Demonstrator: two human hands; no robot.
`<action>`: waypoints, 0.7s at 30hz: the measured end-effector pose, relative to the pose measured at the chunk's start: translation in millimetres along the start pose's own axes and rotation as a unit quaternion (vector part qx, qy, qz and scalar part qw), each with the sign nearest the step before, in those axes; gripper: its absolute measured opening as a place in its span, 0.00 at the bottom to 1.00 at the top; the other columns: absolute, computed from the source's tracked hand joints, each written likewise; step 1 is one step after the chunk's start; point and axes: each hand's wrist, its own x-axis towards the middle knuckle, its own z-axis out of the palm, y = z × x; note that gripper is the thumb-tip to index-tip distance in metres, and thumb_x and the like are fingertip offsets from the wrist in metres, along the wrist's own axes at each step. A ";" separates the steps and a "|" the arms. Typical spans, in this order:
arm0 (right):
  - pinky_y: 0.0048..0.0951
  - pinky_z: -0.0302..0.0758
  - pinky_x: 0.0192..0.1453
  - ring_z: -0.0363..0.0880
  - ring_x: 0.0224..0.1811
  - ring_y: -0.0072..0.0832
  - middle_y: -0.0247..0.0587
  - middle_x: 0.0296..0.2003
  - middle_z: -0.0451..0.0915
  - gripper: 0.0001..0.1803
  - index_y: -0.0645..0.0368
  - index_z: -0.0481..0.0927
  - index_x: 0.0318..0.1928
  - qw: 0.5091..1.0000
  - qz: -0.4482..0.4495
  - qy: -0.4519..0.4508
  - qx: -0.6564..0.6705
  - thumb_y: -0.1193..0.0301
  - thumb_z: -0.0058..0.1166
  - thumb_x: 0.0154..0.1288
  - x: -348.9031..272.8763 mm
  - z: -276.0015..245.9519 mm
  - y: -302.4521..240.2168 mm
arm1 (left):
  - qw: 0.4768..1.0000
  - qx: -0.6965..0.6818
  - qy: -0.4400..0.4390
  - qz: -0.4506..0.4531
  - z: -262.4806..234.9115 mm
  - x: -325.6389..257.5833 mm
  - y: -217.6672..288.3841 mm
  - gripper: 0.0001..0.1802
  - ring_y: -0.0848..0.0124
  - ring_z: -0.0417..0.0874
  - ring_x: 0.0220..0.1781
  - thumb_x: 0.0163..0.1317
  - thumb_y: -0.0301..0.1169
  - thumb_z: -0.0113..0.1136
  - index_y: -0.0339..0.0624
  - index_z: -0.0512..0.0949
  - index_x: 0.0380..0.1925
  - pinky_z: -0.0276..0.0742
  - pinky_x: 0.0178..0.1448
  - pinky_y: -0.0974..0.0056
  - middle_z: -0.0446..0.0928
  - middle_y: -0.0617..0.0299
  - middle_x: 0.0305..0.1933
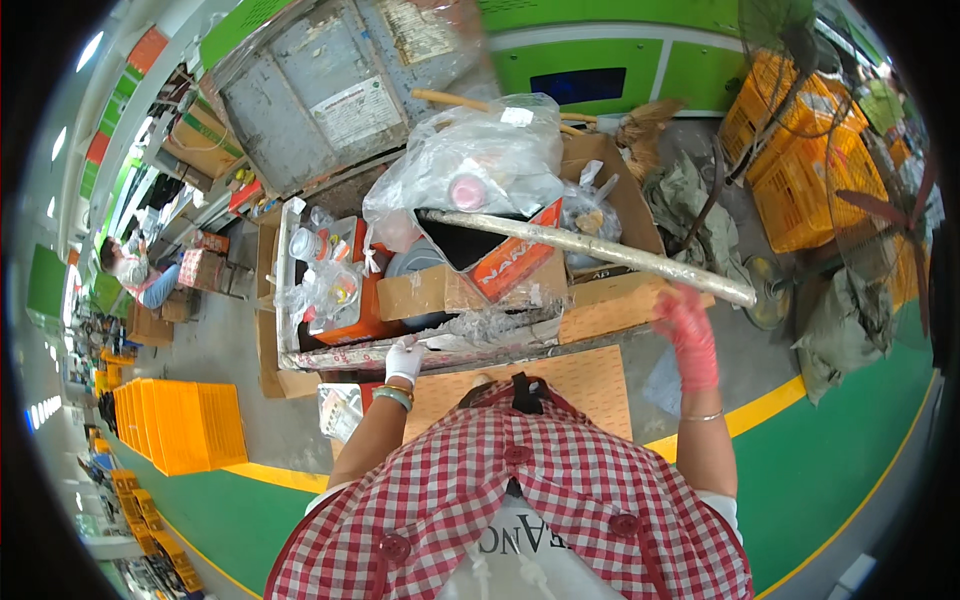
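Head view. My right hand, in a pink glove, is at right of centre with fingers curled around the near end of a long pale rod; the rod runs from there up and left across the frame middle, over an open cardboard box. My left hand, in a white glove, sits just left of centre, fingers closed on the edge of a long plastic-wrapped bundle lying across the cart. A clear plastic bag lies above the rod. Yellow crates stand at lower left, more yellow crates at upper right.
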 end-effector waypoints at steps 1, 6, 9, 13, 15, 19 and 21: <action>0.24 0.74 0.43 0.75 0.44 0.22 0.35 0.45 0.74 0.31 0.54 0.66 0.58 0.998 0.049 -0.021 -0.043 0.53 0.56 0.58 -5.9 1.7 8.4 | 0.999 0.034 -0.007 -0.009 -1.6 -10.5 -2.3 0.15 0.70 0.78 0.37 0.55 0.31 0.57 0.35 0.77 0.41 0.73 0.43 0.69 0.79 0.56 0.35; 0.27 0.74 0.45 0.78 0.42 0.30 0.40 0.43 0.79 0.24 0.59 0.73 0.50 0.689 -0.133 -0.356 -0.617 0.57 0.54 0.58 -3.0 -71.5 207.5 | 0.981 0.170 -0.083 -0.030 0.9 -76.4 -33.4 0.20 0.54 0.79 0.46 0.51 0.42 0.54 0.42 0.79 0.40 0.73 0.51 0.58 0.79 0.47 0.41; 0.37 0.68 0.57 0.74 0.52 0.42 0.48 0.49 0.76 0.35 0.56 0.74 0.51 0.705 0.193 -0.327 -0.598 0.42 0.51 0.51 -44.4 -21.7 253.9 | 0.963 0.159 -0.208 -0.063 4.4 -144.4 -97.1 0.20 0.53 0.78 0.46 0.52 0.46 0.52 0.46 0.80 0.38 0.74 0.51 0.57 0.79 0.51 0.41; 0.38 0.71 0.53 0.76 0.49 0.42 0.47 0.44 0.79 0.28 0.54 0.79 0.46 0.613 0.168 -0.490 -0.597 0.47 0.49 0.52 -95.5 58.6 273.1 | 0.931 0.146 -0.306 -0.134 -8.4 -213.6 -182.2 0.21 0.55 0.79 0.46 0.53 0.47 0.52 0.48 0.80 0.40 0.74 0.51 0.59 0.79 0.52 0.42; 0.38 0.70 0.52 0.75 0.49 0.42 0.47 0.44 0.79 0.27 0.52 0.79 0.45 0.615 0.166 -0.514 -0.574 0.46 0.47 0.54 -110.6 86.3 284.3 | 0.941 0.114 -0.266 -0.175 -25.5 -235.3 -193.6 0.21 0.57 0.79 0.46 0.53 0.46 0.53 0.46 0.80 0.41 0.74 0.51 0.60 0.79 0.52 0.42; 0.39 0.71 0.52 0.76 0.48 0.42 0.47 0.43 0.79 0.26 0.52 0.79 0.45 0.517 0.118 -0.581 -0.618 0.48 0.48 0.54 -119.7 139.4 309.9 | 0.964 -0.044 -0.103 -0.240 -72.2 -298.8 -213.5 0.21 0.64 0.81 0.43 0.53 0.40 0.55 0.38 0.78 0.44 0.74 0.49 0.64 0.81 0.52 0.39; 0.40 0.71 0.51 0.76 0.47 0.43 0.46 0.43 0.79 0.24 0.50 0.80 0.45 0.450 0.040 -0.584 -0.675 0.49 0.47 0.54 -116.0 151.6 345.1 | 0.938 -0.226 -0.022 -0.262 -84.6 -325.5 -256.0 0.21 0.69 0.80 0.40 0.54 0.35 0.56 0.32 0.76 0.45 0.74 0.47 0.68 0.81 0.53 0.36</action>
